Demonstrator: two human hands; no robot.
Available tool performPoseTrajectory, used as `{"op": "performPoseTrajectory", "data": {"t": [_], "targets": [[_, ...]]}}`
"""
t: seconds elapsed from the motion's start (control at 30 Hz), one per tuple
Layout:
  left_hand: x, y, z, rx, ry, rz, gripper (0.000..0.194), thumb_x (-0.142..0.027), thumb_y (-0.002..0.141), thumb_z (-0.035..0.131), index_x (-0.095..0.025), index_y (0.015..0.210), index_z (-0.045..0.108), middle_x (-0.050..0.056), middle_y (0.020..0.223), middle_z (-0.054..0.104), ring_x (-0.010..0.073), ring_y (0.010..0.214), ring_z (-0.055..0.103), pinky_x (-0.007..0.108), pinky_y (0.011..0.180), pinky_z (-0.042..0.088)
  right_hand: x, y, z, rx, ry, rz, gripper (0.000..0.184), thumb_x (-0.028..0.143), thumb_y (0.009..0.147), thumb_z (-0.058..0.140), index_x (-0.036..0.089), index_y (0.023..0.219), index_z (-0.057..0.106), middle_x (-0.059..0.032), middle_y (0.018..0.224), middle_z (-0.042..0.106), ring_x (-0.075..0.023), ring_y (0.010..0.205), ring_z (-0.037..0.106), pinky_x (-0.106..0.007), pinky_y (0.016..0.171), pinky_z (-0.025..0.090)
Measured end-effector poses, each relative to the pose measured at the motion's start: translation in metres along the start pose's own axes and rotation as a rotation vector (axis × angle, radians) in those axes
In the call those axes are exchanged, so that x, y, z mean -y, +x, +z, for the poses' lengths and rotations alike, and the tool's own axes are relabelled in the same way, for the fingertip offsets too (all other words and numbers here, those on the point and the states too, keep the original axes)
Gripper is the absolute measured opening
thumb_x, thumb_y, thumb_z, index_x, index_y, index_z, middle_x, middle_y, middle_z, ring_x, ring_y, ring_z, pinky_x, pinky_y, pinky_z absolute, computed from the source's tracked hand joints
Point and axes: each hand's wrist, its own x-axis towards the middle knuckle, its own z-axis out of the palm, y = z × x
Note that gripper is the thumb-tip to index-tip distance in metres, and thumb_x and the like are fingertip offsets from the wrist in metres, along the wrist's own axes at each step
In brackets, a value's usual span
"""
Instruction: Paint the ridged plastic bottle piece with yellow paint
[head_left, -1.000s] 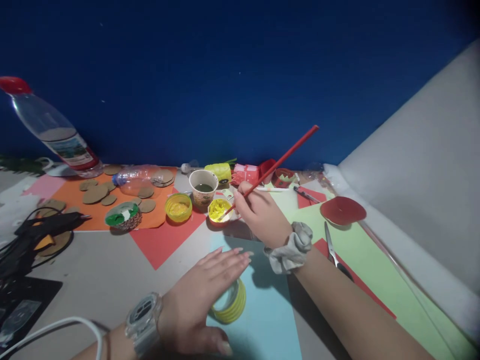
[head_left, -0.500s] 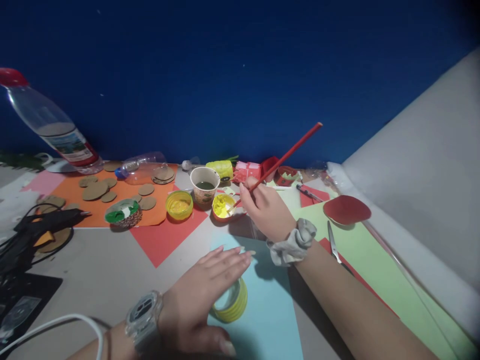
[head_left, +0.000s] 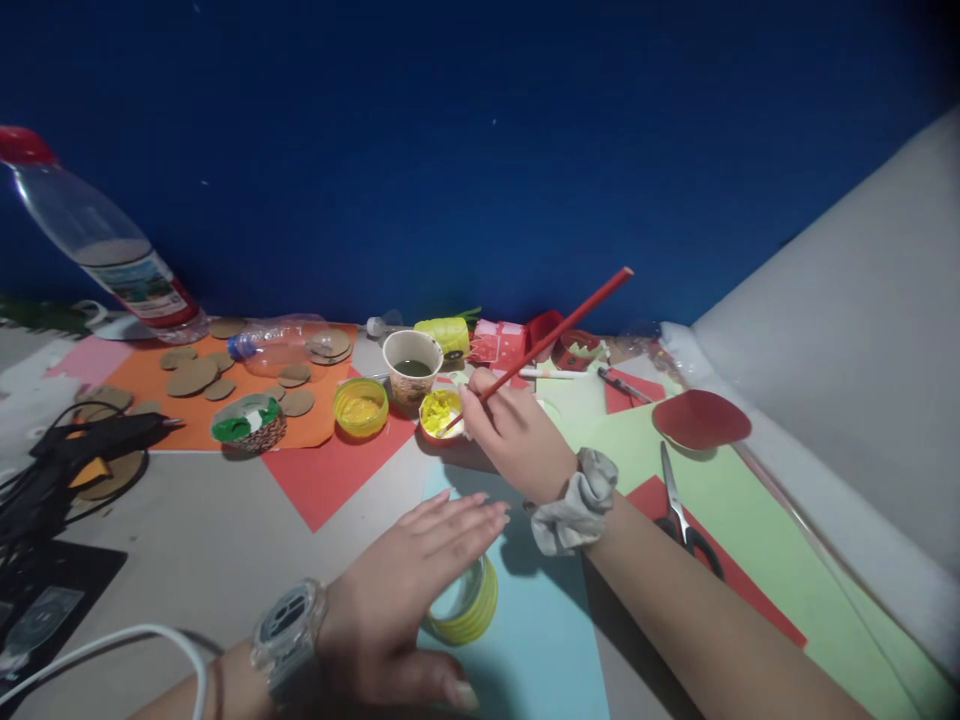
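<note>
My right hand (head_left: 514,435) pinches a red paintbrush (head_left: 559,330), its handle slanting up to the right. The brush tip is down in a small container of yellow paint (head_left: 442,412). Lower down, my left hand (head_left: 409,590) is stretched flat, fingers together and thumb apart. It hovers over or rests on a yellow ridged ring (head_left: 472,615), partly hiding it; contact cannot be made out. The ring sits on a light blue sheet (head_left: 551,630). Just behind the paint stands a paper cup (head_left: 412,365) of dark liquid, and to the left a yellow ridged pot (head_left: 361,410).
Cardboard discs (head_left: 192,377), a clear bottle (head_left: 281,345) and a green-painted cup (head_left: 247,425) are at the left. A tall bottle (head_left: 127,265) leans behind a black glue gun (head_left: 112,440). Scissors (head_left: 682,515) and a red disc (head_left: 701,418) lie right. A blue wall (head_left: 480,160) rises behind.
My right hand and the paintbrush have shifted slightly left and down, the tip staying in the yellow paint. The scissors show more fully beside my right forearm. My left hand keeps its pose.
</note>
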Motion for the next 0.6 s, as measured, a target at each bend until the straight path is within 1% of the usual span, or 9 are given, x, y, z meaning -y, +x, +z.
{"op": "performPoseTrajectory", "data": {"t": [0.07, 0.13, 0.2, 0.27, 0.37, 0.43, 0.5, 0.57, 0.6], "targets": [[0.001, 0.000, 0.001, 0.003, 0.001, 0.008, 0.099, -0.082, 0.089, 0.036, -0.024, 0.162, 0.004, 0.012, 0.168, 0.024, 0.0345, 0.154, 0.026, 0.049, 0.129, 0.015, -0.004, -0.001, 0.001, -0.005, -0.011, -0.019, 0.021, 0.015, 0.099, 0.037, 0.023, 0.084, 0.048, -0.0049, 0.075, 0.060, -0.0212, 0.062, 0.054, -0.036, 0.062, 0.044], [0.001, 0.001, 0.001, 0.003, -0.005, 0.017, 0.100, -0.082, 0.089, 0.036, -0.024, 0.162, 0.004, 0.013, 0.168, 0.024, 0.0354, 0.154, 0.027, 0.050, 0.128, 0.016, -0.006, -0.001, -0.001, -0.028, -0.010, -0.002, 0.022, 0.016, 0.099, 0.038, 0.024, 0.082, 0.049, -0.0060, 0.076, 0.062, -0.0230, 0.068, 0.057, -0.038, 0.066, 0.046], [0.000, 0.001, 0.000, -0.004, -0.017, 0.019, 0.098, -0.083, 0.089, 0.033, -0.024, 0.162, 0.005, 0.013, 0.167, 0.025, 0.0358, 0.153, 0.028, 0.051, 0.128, 0.016, -0.005, 0.000, -0.006, -0.065, 0.006, 0.051, 0.026, 0.021, 0.103, 0.037, 0.025, 0.079, 0.046, -0.0036, 0.071, 0.061, -0.0218, 0.066, 0.059, -0.036, 0.065, 0.046], [-0.002, 0.001, -0.002, -0.012, -0.031, 0.019, 0.096, -0.083, 0.090, 0.031, -0.025, 0.162, 0.006, 0.013, 0.167, 0.026, 0.0357, 0.153, 0.030, 0.052, 0.128, 0.018, -0.003, 0.003, -0.015, -0.106, 0.023, 0.108, 0.031, 0.027, 0.106, 0.036, 0.025, 0.076, 0.043, 0.0001, 0.064, 0.059, -0.0188, 0.061, 0.059, -0.034, 0.061, 0.046], [-0.005, 0.001, -0.003, -0.032, -0.044, 0.009, 0.094, -0.082, 0.090, 0.031, -0.027, 0.162, 0.008, 0.011, 0.166, 0.028, 0.0341, 0.152, 0.032, 0.050, 0.128, 0.019, 0.001, 0.009, -0.032, -0.202, 0.105, 0.178, 0.033, 0.029, 0.105, 0.042, 0.024, 0.072, 0.044, 0.0027, 0.059, 0.058, -0.0154, 0.056, 0.057, -0.031, 0.060, 0.045], [-0.006, 0.000, -0.003, -0.046, -0.048, -0.020, 0.090, -0.080, 0.091, 0.031, -0.028, 0.162, 0.011, 0.009, 0.166, 0.029, 0.0328, 0.152, 0.033, 0.047, 0.128, 0.019, 0.002, 0.010, -0.046, -0.302, 0.267, 0.234, 0.034, 0.030, 0.103, 0.045, 0.024, 0.071, 0.048, 0.0026, 0.058, 0.057, -0.0136, 0.053, 0.055, -0.029, 0.056, 0.043], [-0.006, -0.001, -0.003, -0.068, -0.059, -0.034, 0.088, -0.079, 0.092, 0.032, -0.029, 0.162, 0.015, 0.009, 0.166, 0.031, 0.0328, 0.151, 0.034, 0.046, 0.128, 0.021, 0.001, 0.005, -0.058, -0.414, 0.506, 0.283, 0.035, 0.031, 0.103, 0.044, 0.023, 0.071, 0.054, 0.0004, 0.060, 0.059, -0.0123, 0.051, 0.055, -0.028, 0.051, 0.042], [-0.006, -0.002, -0.001, -0.091, -0.078, -0.043, 0.085, -0.078, 0.093, 0.033, -0.029, 0.161, 0.018, 0.009, 0.165, 0.033, 0.0331, 0.151, 0.034, 0.047, 0.127, 0.021, -0.001, -0.009, -0.065, -0.508, 0.737, 0.300, 0.035, 0.032, 0.103, 0.045, 0.021, 0.072, 0.058, -0.0017, 0.063, 0.061, -0.0119, 0.050, 0.055, -0.028, 0.049, 0.042], [-0.005, -0.003, -0.001, -0.105, -0.091, -0.042, 0.085, -0.078, 0.093, 0.033, -0.029, 0.161, 0.019, 0.009, 0.165, 0.034, 0.0331, 0.151, 0.035, 0.047, 0.127, 0.022, -0.001, -0.019, -0.067, -0.539, 0.815, 0.291, 0.033, 0.033, 0.101, 0.048, 0.022, 0.071, 0.057, -0.0015, 0.062, 0.061, -0.0116, 0.049, 0.055, -0.027, 0.048, 0.042]]}}
